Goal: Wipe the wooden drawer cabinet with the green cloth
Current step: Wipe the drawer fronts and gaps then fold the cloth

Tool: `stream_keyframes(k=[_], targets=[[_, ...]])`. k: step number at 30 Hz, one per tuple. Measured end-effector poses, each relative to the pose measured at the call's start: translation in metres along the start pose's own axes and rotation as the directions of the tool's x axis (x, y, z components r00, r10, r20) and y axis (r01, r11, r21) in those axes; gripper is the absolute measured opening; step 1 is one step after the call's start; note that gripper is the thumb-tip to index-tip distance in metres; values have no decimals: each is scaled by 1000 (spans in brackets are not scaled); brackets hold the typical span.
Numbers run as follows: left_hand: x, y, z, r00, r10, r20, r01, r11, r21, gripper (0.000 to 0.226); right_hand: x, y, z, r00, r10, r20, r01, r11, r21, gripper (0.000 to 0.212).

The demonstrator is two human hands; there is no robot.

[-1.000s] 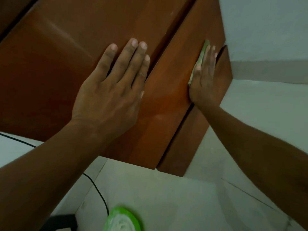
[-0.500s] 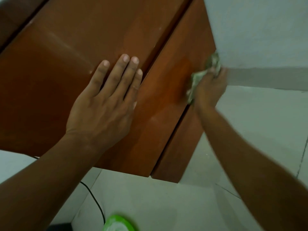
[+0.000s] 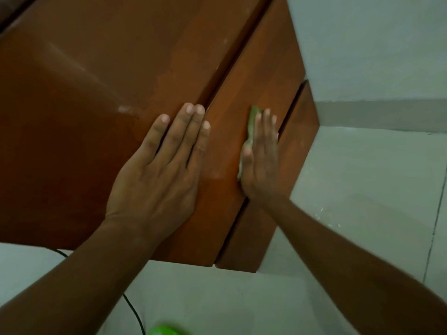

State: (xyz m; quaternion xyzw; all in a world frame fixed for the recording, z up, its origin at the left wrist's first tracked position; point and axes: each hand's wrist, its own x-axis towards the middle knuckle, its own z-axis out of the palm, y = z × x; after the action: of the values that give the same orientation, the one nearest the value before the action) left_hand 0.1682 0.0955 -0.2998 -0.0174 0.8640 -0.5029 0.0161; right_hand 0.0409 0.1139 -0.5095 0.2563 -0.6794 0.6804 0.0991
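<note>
The brown wooden drawer cabinet (image 3: 101, 97) fills the upper left, seen from above, with its top and two drawer fronts in view. My left hand (image 3: 164, 172) lies flat on the cabinet top at its front edge, fingers together, holding nothing. My right hand (image 3: 261, 160) presses the green cloth (image 3: 250, 131) flat against the upper drawer front. Only a thin strip of the cloth shows along the left side of that hand; the rest is hidden under the palm.
A pale tiled floor (image 3: 362, 213) spreads to the right and below. A grey wall (image 3: 375, 44) stands behind the cabinet's right end. A black cable (image 3: 135, 315) runs over the floor at the bottom, beside a bright green object (image 3: 167, 331) at the lower edge.
My right hand, bunched around the cloth at the cabinet's right end half a second ago, has come back left and down and lies flat on the drawer front. My left hand stays on the top.
</note>
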Motion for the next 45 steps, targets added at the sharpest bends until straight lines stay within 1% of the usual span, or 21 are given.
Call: stream_keyframes(k=[5,8,9,11,13,14,15,16,17,19,20,21,22,24,27,30,32,37,39,42,45], targets=[[3,5,2,1000,-5,-3,5,1000,-22,66,88,47,-18,983,167,-74,-170,985,-28,54],[3,8,4,1000,-3,-13,3,1000,-24,67,113,60,-28,948,292,-123,-301,952,-56,52],[3,8,4,1000,-9,-14,9,1000,-21,66,121,61,-34,930,339,-140,-349,935,-58,50],[2,8,3,1000,-16,-1,16,1000,-10,66,134,59,-46,871,466,-158,-471,882,8,45],[-1,11,6,1000,5,12,-5,1000,-31,66,143,52,-53,775,605,-182,-592,796,126,37],[-4,15,8,1000,16,8,-15,998,-67,65,143,46,-54,737,643,-208,-618,766,176,34],[-9,23,11,1000,13,3,-13,993,-121,65,138,36,-54,732,640,-232,-611,768,193,33],[-16,35,14,1000,-2,1,3,981,-192,66,130,23,-52,765,590,-259,-558,807,192,34],[-25,50,17,1000,-24,11,26,962,-271,67,118,9,-49,825,490,-281,-455,871,184,34],[-47,89,23,996,-65,63,86,906,-415,69,93,-16,-36,930,199,-309,-150,973,174,34],[-58,110,25,992,-91,91,124,869,-479,71,82,-27,-28,956,51,-289,-4,987,162,35],[-69,131,27,985,-126,120,171,823,-542,71,72,-41,-22,965,-74,-252,114,983,145,36],[-79,151,29,974,-164,157,226,767,-601,69,63,-49,-16,965,-164,-206,194,972,135,39],[-95,184,32,942,-218,254,334,630,-701,67,45,-61,-9,958,-267,-101,278,954,110,45],[-108,214,38,879,-294,376,474,445,-760,72,22,-58,-7,937,-349,16,347,934,82,52],[-108,223,44,800,-404,445,580,330,-744,73,9,-50,-11,920,-382,89,378,924,61,56],[-106,227,46,777,-427,462,604,302,-738,75,1,-46,-14,912,-391,120,388,920,51,56],[-102,235,47,750,-483,452,606,227,-763,78,-26,-32,-16,900,-391,191,392,919,35,57],[-100,233,46,733,-509,451,614,211,-760,81,-35,-22,-17,897,-401,187,404,914,21,55],[-97,227,44,721,-517,461,623,193,-758,85,-41,-8,-19,892,-431,138,437,899,-15,50],[-95,227,45,725,-524,447,622,219,-752,86,-45,-2,-23,898,-422,125,428,903,-34,46]])
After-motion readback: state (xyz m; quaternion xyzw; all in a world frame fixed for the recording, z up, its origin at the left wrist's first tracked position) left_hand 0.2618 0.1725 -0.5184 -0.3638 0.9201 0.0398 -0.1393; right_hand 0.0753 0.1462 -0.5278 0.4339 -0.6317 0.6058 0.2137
